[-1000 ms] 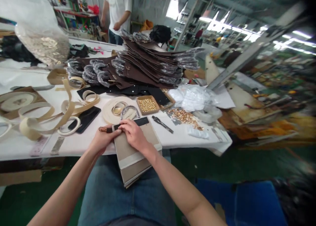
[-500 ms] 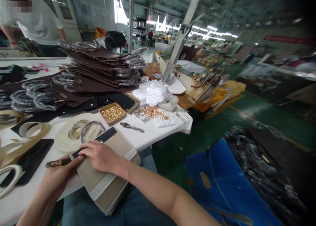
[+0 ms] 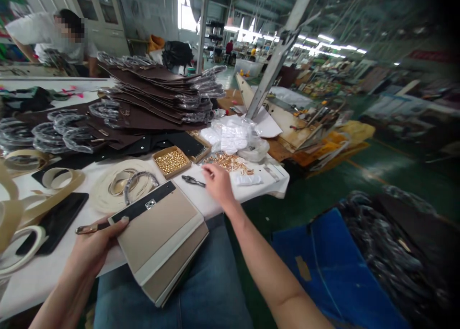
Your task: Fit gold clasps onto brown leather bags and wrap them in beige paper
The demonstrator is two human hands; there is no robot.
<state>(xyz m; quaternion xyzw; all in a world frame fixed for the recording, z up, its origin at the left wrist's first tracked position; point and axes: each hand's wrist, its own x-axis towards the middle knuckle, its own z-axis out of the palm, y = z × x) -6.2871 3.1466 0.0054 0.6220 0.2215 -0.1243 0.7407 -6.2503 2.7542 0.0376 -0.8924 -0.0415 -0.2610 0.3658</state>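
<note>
My left hand (image 3: 95,245) grips the left edge of a beige-lined bag (image 3: 161,218), thumb on top of its black strip. A small square metal fitting (image 3: 150,204) sits in that strip, and a plastic-wrapped handle (image 3: 138,178) curves out behind. Beyond the fingers of my left hand sticks a dark tab with a gold-coloured metal end (image 3: 86,229). The bag rests tilted across my lap and the table edge. Over the table, my right hand (image 3: 218,185) has curled fingers beside a black pen-like tool (image 3: 193,181); whatever is between the fingertips is hidden. Gold-coloured metal pieces (image 3: 239,165) lie just beyond it.
A box of gold-coloured studs (image 3: 171,162) stands on the white table (image 3: 251,194). Tape rolls (image 3: 61,180) and a black phone-like slab (image 3: 59,223) lie left. Brown bag pieces (image 3: 154,91) are stacked behind. A person (image 3: 64,41) leans at the back left; a blue sheet (image 3: 316,262) hangs right.
My right hand has left the black strip of the bag and moved up and right, over to the pen-like tool and metal pieces. My left hand still holds the bag. The co-worker has bent down.
</note>
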